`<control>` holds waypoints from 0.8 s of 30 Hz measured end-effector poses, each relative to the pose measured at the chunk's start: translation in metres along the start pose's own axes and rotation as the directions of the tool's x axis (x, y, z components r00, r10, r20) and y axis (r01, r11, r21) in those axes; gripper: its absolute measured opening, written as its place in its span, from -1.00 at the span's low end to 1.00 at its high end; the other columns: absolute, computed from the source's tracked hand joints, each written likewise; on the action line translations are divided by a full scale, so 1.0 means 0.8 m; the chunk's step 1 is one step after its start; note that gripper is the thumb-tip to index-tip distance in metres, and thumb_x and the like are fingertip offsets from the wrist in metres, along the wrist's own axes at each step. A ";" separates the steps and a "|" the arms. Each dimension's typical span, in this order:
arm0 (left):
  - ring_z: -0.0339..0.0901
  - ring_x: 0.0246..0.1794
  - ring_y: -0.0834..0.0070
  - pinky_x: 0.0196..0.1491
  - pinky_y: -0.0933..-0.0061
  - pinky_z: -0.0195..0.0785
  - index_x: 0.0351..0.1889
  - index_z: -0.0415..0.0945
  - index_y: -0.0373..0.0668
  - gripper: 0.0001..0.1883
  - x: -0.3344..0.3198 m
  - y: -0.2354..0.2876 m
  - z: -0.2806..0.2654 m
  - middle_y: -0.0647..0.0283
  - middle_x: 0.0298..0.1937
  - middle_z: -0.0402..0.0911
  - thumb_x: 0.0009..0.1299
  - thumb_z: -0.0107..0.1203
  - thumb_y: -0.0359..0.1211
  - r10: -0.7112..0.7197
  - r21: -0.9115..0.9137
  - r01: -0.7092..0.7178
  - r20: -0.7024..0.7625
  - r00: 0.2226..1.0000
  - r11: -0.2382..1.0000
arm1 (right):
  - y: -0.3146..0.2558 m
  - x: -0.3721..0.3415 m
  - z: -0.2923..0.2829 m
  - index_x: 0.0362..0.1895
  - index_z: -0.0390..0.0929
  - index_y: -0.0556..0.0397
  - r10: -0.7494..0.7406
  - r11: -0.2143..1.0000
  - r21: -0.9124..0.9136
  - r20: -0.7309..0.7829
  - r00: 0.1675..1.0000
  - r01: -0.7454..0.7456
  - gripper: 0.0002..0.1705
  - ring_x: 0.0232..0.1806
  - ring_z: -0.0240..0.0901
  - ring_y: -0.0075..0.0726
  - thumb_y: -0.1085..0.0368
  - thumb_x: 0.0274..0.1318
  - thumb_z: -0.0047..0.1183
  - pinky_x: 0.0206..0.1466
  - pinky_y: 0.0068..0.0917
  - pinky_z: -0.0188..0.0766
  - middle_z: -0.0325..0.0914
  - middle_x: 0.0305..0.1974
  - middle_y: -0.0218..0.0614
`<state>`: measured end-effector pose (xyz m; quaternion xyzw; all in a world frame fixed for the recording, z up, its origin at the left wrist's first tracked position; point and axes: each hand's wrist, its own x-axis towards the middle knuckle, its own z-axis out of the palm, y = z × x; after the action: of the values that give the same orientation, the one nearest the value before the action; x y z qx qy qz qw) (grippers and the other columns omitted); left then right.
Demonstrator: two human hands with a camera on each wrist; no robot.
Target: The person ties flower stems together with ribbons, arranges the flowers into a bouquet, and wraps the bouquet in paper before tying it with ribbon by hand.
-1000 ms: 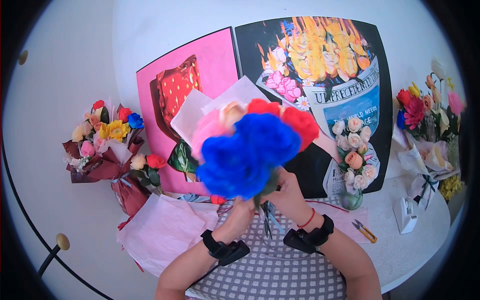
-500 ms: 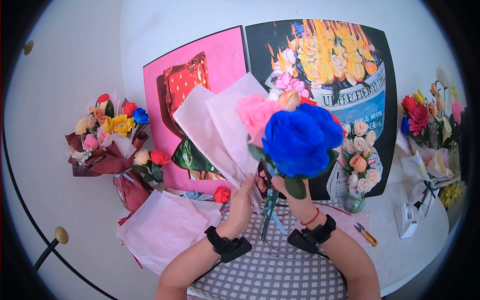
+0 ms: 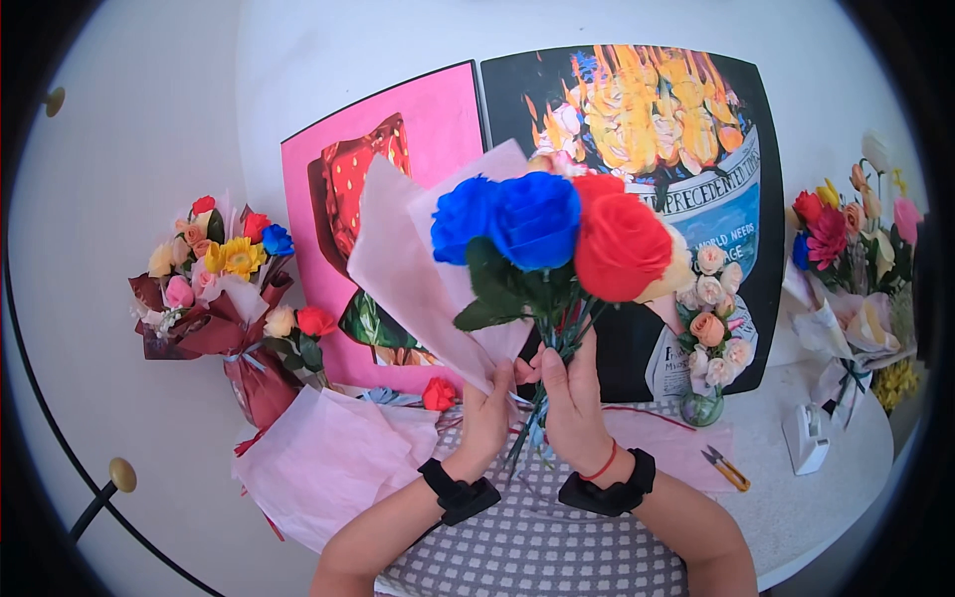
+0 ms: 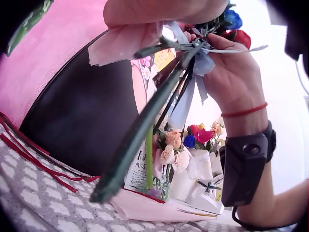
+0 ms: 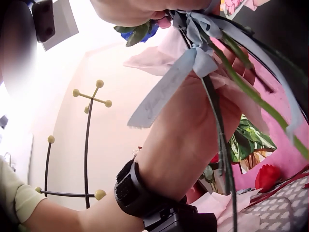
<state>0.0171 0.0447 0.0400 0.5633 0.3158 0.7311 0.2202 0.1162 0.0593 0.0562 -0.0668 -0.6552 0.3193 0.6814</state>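
Note:
In the head view the right hand (image 3: 577, 398) grips the green stems (image 3: 538, 406) of a bunch with blue roses (image 3: 537, 221) and a red rose (image 3: 624, 242) at its top. The left hand (image 3: 487, 418) pinches the base of a pale pink wrapping sheet (image 3: 413, 261), which stands up behind and left of the blooms. A light blue ribbon (image 5: 166, 89) is tied round the stems below the hands, its tails hanging in the right wrist view. Stem ends point down past the hands in the left wrist view.
Pink paper (image 3: 328, 463) lies at the left of the table, beside a wrapped bouquet (image 3: 234, 318) and a loose red rose (image 3: 439, 394). To the right are orange-handled snips (image 3: 731, 472), a white tape dispenser (image 3: 807, 435) and a glass vase (image 3: 701, 409) of roses.
The bunch has turned in the right hand: a red rose now faces front at the right, blue roses at the left. The blooms moved back left, and the wrapping sheet stands more upright.

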 end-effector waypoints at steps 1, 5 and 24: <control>0.37 -0.33 0.60 -0.24 0.57 0.22 -0.29 0.39 -0.36 -0.71 -0.003 0.002 0.003 0.27 -0.37 0.48 0.41 -0.20 -0.28 0.028 -0.017 -0.028 0.002 1.000 0.999 | 0.002 -0.001 0.000 0.13 0.00 0.10 -0.008 0.999 -0.049 0.006 1.000 0.008 -0.60 -0.35 0.21 -0.62 0.34 0.23 -0.32 -0.26 -0.62 0.30 0.20 -0.30 -0.36; 0.34 -0.21 0.58 -0.16 0.54 0.21 -0.11 0.31 -0.36 -0.74 -0.012 -0.006 0.000 0.24 -0.21 0.43 0.40 -0.18 -0.34 -0.019 -0.013 0.020 0.047 0.999 1.000 | 0.005 -0.003 0.003 0.15 -0.03 0.16 -0.130 0.973 -0.194 -0.012 0.991 0.125 -0.57 -0.14 0.27 -0.41 0.38 0.22 -0.30 0.03 -0.48 0.17 0.30 -0.15 -0.24; 0.23 -0.40 0.66 -0.39 0.61 0.14 -0.28 0.33 -0.21 -0.88 -0.020 -0.045 -0.050 0.42 -0.41 0.32 0.23 -0.04 -0.46 0.020 0.109 -0.071 0.408 0.913 0.992 | 0.041 -0.051 -0.002 0.01 0.29 0.15 -0.257 0.810 -0.483 0.219 0.941 0.334 -0.48 0.07 0.15 0.11 0.37 -0.14 0.06 0.13 -0.15 0.08 0.24 0.05 -0.02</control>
<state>-0.0180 0.0509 -0.0033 0.7222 0.2938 0.5827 0.2292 0.1092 0.0643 0.0050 -0.1197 -0.7658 0.0271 0.6312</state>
